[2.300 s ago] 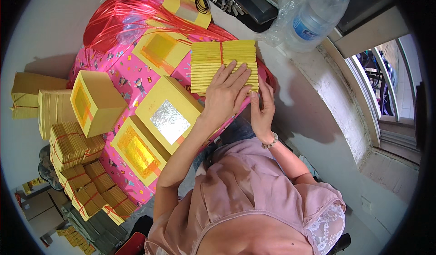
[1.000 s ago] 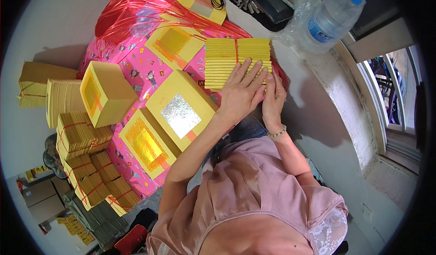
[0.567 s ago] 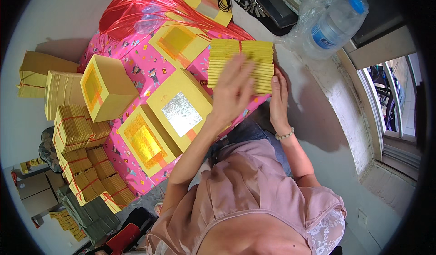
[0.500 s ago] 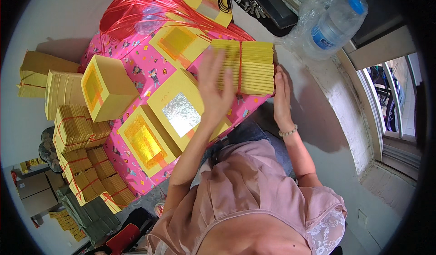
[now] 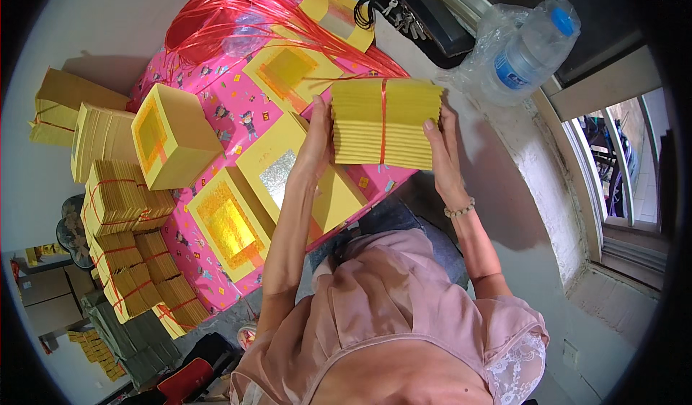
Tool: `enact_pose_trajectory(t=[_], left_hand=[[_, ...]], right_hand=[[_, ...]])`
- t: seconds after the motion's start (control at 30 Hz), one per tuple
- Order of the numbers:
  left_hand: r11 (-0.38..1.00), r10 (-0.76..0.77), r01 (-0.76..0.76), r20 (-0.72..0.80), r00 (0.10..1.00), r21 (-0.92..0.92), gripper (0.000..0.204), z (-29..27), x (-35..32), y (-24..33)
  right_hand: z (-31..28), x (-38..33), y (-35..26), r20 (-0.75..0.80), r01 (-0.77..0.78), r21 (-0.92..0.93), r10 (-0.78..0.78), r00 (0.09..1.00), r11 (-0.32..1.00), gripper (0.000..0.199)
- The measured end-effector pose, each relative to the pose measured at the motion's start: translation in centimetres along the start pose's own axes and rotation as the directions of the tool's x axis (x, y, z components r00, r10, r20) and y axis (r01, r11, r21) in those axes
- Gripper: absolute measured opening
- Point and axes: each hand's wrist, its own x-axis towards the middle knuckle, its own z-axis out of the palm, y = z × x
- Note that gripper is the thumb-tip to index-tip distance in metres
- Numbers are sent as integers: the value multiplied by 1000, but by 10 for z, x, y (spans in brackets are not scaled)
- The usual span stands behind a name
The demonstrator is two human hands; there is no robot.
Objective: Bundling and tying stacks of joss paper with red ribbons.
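A thick bundle of yellow paper (image 5: 357,135) is held between my two hands near the table's right corner. One red plastic strip (image 5: 383,120) runs around its middle. My left hand (image 5: 316,142) presses flat along the bundle's left end. Around the right end close the fingers of my right hand (image 5: 443,149), the thumb lying on its near face; a beaded bracelet is on that wrist. Left of my left hand stands a stack of yellow sheets with a silver foil square (image 5: 282,178). Beside it is another stack with a gold foil square (image 5: 229,221).
Red strips (image 5: 288,19) spread over the back of the pink table (image 5: 216,109). Several tied bundles (image 5: 122,196) line its left edge, near a tall yellow stack (image 5: 176,142). A black case (image 5: 436,19) with keys and a plastic bottle (image 5: 522,59) rest on the right-hand ledge.
My left hand has moved from above the bundle down to its left end. The bundle has straightened and shifted slightly nearer, and my right thumb now lies over its edge.
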Motion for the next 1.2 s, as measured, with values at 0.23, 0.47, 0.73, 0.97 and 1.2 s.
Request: enact_pose_trajectory(t=[0.23, 0.47, 0.73, 0.97, 1.2], left_hand=[[983, 156, -148, 66, 986, -105, 85, -9, 0, -2], [938, 322, -312, 51, 945, -149, 85, -4, -8, -19], [603, 734, -700, 79, 675, 383, 93, 14, -20, -61], [620, 743, -610, -119, 659, 493, 87, 49, -41, -85], [824, 567, -537, -257, 782, 184, 82, 53, -52, -101]], right_hand=[[-4, -5, 1, 60, 284, 33, -285, 957, 958, 61], [-10, -3, 8, 91, 259, 106, -268, 959, 960, 66], [-23, 2, 35, 137, 251, 118, -266, 954, 961, 74], [-34, -1, 72, 96, 285, 21, -286, 953, 958, 63], [-48, -11, 72, -43, 165, 62, -163, 986, 984, 38]])
